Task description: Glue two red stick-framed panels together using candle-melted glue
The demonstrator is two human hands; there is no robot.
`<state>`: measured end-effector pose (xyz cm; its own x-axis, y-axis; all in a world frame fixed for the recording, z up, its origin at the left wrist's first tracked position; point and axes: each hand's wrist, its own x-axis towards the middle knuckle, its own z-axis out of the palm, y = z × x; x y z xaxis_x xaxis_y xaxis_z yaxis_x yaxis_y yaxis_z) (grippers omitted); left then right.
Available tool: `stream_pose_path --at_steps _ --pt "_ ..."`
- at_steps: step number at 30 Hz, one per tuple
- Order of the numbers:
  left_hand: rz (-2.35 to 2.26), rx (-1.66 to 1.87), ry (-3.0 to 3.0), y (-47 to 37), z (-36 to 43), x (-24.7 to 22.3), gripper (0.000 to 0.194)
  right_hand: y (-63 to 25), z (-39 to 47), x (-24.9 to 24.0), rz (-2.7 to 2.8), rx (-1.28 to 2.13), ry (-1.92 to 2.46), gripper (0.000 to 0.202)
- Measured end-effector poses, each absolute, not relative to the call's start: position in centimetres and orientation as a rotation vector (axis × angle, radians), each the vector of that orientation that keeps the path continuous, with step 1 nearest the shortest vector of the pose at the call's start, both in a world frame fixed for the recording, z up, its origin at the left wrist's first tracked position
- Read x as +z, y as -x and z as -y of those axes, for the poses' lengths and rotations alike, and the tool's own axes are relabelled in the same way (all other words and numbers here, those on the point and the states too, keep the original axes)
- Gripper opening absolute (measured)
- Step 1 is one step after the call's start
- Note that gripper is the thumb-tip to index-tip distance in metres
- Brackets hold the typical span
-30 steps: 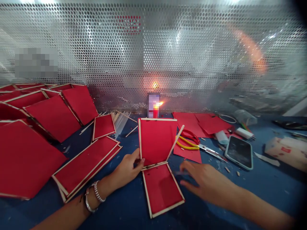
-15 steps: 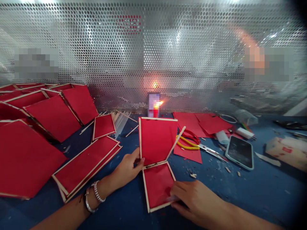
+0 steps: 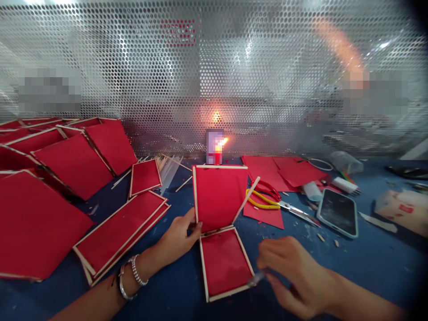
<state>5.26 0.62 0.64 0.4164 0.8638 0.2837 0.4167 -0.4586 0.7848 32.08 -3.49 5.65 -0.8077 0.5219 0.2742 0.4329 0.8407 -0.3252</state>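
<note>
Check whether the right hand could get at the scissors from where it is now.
Probably yes: the scissors lie uncovered on red paper beyond the right hand, bare table between them, though its fingers already pinch a small clear stick.

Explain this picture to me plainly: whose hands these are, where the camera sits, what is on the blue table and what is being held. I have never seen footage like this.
The camera is worn on a person's head and looks down at their own two bare hands, so you see the work as they do. The left hand, with bracelets on the wrist, grips the corner of a hinged pair of red paper panels edged with thin wooden sticks; one panel stands up, the other lies flat. The right hand pinches a small clear stick at the flat panel's near corner. On the blue table lie more red panels, scissors, a phone and a lit candle. A perforated metal screen stands behind.
</note>
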Motion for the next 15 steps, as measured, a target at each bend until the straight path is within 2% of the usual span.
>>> stream_pose_path --at_steps 4,7,10,15 --pt "-1.097 0.913 -2.068 -5.3 -0.6 0.8 0.024 -33.1 2.6 7.2 2.459 0.311 0.723 0.010" --pt "-1.079 0.923 -2.046 -5.4 -0.7 0.7 0.026 -32.2 2.8 7.1 2.617 0.429 0.749 0.014" --pt "-1.087 0.924 -2.032 -5.3 -0.8 0.5 0.026 -30.4 3.5 6.1 2.844 0.465 0.614 0.021" --pt "-1.095 0.932 -2.030 -5.3 -0.7 0.5 0.022 -27.8 3.9 4.6 2.953 0.530 0.429 0.022"
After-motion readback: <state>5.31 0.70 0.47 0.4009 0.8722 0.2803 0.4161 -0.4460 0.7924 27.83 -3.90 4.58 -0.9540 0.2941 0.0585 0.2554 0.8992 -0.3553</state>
